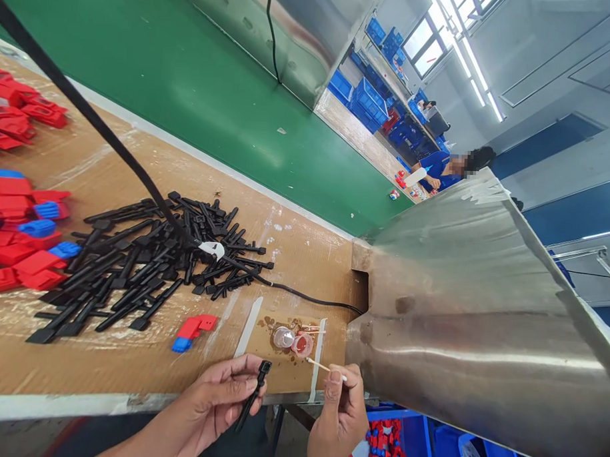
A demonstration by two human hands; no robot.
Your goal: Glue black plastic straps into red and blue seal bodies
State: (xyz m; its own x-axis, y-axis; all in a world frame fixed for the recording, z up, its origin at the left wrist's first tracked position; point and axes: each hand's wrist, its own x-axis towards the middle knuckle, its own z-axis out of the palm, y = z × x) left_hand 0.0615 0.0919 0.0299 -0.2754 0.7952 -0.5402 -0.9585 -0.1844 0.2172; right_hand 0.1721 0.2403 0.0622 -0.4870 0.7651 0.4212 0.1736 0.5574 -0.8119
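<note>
My left hand pinches a slim black plastic stick with a squarish head, held tilted at the table's front edge. Between the thumb and fingers of my right hand is a cotton swab, its white tip pointing left toward the cups. Just beyond that tip stands a small clear cup with reddish liquid in it. A second small clear cup touches it on the left. More swabs lie behind the cups. One red and blue plastic piece rests left of them.
Black sticks form a large pile, with red and blue parts at the far left. A black cable crosses the cardboard to a metal housing. Below sits a blue bin holding red pieces. Another person sits farther back.
</note>
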